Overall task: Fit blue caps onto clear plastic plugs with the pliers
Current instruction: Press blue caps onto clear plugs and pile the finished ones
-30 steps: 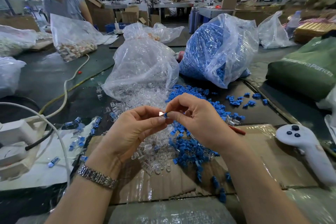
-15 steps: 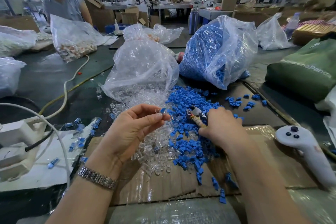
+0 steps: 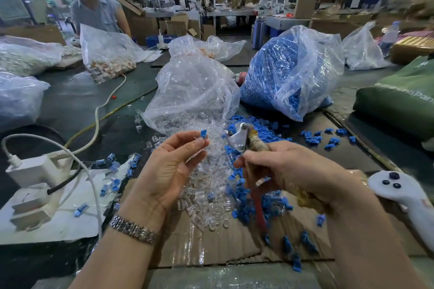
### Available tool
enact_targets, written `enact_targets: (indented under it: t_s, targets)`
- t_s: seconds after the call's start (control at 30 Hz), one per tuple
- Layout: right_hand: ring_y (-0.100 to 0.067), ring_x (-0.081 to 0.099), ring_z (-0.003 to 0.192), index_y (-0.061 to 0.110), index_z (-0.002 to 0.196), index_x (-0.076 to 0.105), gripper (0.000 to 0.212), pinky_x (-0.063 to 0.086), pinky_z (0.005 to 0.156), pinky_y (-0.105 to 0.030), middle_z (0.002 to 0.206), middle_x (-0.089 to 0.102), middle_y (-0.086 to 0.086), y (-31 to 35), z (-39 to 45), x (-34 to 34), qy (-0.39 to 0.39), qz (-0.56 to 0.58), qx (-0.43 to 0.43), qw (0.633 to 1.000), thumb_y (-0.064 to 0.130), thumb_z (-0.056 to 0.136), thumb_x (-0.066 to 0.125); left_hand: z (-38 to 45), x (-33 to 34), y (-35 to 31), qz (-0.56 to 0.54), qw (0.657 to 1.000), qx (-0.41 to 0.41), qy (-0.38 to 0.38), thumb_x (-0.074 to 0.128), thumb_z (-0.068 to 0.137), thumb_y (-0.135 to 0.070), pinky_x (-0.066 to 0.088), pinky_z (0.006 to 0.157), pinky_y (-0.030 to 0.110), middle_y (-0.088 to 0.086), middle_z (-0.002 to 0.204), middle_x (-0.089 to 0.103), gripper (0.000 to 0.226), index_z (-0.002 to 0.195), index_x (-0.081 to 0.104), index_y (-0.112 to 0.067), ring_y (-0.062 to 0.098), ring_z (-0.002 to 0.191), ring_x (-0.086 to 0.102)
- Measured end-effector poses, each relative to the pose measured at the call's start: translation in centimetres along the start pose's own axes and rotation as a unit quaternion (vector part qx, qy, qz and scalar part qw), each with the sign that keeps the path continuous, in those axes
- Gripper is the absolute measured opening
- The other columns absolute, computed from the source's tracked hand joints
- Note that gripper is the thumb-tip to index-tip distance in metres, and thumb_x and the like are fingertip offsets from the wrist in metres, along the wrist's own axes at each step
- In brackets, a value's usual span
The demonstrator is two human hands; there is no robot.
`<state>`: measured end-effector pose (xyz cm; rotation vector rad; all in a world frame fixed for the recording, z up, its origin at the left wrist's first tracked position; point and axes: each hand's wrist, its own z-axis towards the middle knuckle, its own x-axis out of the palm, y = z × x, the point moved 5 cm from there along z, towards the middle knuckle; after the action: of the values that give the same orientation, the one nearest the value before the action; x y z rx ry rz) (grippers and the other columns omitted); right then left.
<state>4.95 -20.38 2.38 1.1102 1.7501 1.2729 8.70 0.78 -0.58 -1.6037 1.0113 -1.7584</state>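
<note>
A cluttered factory bench. At frame centre, the left hand (image 3: 169, 166) pinches a clear plug with its blue cap (image 3: 203, 135) at its fingertips; just right, the right hand (image 3: 288, 171) grips the pliers (image 3: 239, 139), jaws near. Next, probably squeeze the cap home. Green bag (image 3: 399, 103), right edge: lettering partly legible, "…Pan".

arms: bare, no sleeves in view | left hand (image 3: 168, 171): silver link-band watch (image 3: 133, 232) at the wrist | right hand (image 3: 288, 171): nothing worn
</note>
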Motion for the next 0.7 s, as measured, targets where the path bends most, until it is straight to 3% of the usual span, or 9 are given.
enact_targets:
  t_s: [0.07, 0.13, 0.23, 0.37, 0.53, 0.63, 0.7]
  targets:
    - [-0.035, 0.073, 0.099, -0.001, 0.109, 0.07, 0.028, 0.055, 0.096, -0.058, 0.098, 0.073, -0.018, -0.4, 0.3, 1.8, 0.055, 0.007, 0.007, 0.998, 0.023, 0.1, 0.061, 0.0, 0.2, -0.1, 0.006, 1.0, 0.006, 0.011, 0.079, 0.075, -0.003, 0.059, 0.081, 0.03, 0.013, 0.105, 0.074, 0.018, 0.088, 0.08, -0.015, 0.022, 0.1, 0.073]
    - [-0.038, 0.072, 0.106, -0.004, 0.114, 0.066, 0.036, 0.053, 0.1, -0.061, 0.105, 0.074, -0.021, -0.5, 0.4, 2.8, 0.078, 0.001, 0.006, 0.997, 0.026, 0.094, 0.061, 0.0, 0.3, -0.1, 0.022, 1.0, 0.013, 0.012, 0.085, 0.068, -0.008, 0.059, 0.083, 0.029, 0.011, 0.103, 0.075, 0.02, 0.086, 0.08, -0.017, 0.021, 0.099, 0.073]
    - [-0.035, 0.074, 0.102, -0.004, 0.12, 0.061, 0.04, 0.057, 0.095, -0.056, 0.103, 0.075, -0.019, -0.3, 0.1, 3.3, 0.087, -0.014, 0.004, 0.996, 0.027, 0.095, 0.059, -0.1, 0.5, -0.2, 0.036, 0.999, 0.02, 0.008, 0.083, 0.071, -0.006, 0.059, 0.085, 0.029, 0.011, 0.103, 0.075, 0.018, 0.085, 0.08, -0.017, 0.021, 0.099, 0.072]
    - [-0.027, 0.076, 0.095, 0.004, 0.121, 0.059, 0.041, 0.058, 0.083, -0.039, 0.098, 0.079, -0.01, -0.5, -0.1, 3.5, 0.077, -0.09, 0.014, 0.993, 0.037, 0.096, 0.058, -0.5, 1.1, -0.4, 0.057, 0.998, 0.026, 0.025, 0.075, 0.074, 0.0, 0.06, 0.088, 0.031, 0.01, 0.098, 0.074, 0.018, 0.085, 0.078, -0.013, 0.02, 0.094, 0.072]
    - [-0.027, 0.077, 0.089, 0.001, 0.116, 0.062, 0.058, 0.059, 0.088, -0.047, 0.094, 0.078, -0.011, -0.7, 0.3, 3.3, 0.038, -0.138, -0.001, 0.99, 0.051, 0.086, 0.059, -0.8, 1.6, -0.4, 0.096, 0.994, 0.039, 0.027, 0.075, 0.07, -0.001, 0.06, 0.085, 0.028, 0.014, 0.097, 0.074, 0.021, 0.09, 0.072, -0.006, 0.022, 0.092, 0.071]
    - [-0.033, 0.076, 0.089, 0.005, 0.11, 0.065, 0.057, 0.057, 0.093, -0.056, 0.097, 0.076, -0.016, -0.9, 0.5, 3.3, 0.013, -0.157, -0.002, 0.987, 0.057, 0.088, 0.059, -0.9, 1.6, -0.6, 0.112, 0.992, 0.045, 0.021, 0.074, 0.07, -0.002, 0.06, 0.085, 0.027, 0.014, 0.097, 0.075, 0.022, 0.092, 0.071, -0.005, 0.021, 0.093, 0.071]
    - [-0.031, 0.076, 0.083, 0.007, 0.103, 0.067, 0.049, 0.062, 0.082, -0.048, 0.089, 0.075, -0.015, -0.8, 0.5, 3.4, 0.009, -0.143, -0.004, 0.99, 0.055, 0.097, 0.058, -0.9, 1.7, -0.6, 0.121, 0.991, 0.048, 0.019, 0.075, 0.071, -0.003, 0.059, 0.082, 0.025, 0.012, 0.096, 0.075, 0.02, 0.091, 0.072, -0.006, 0.02, 0.093, 0.071]
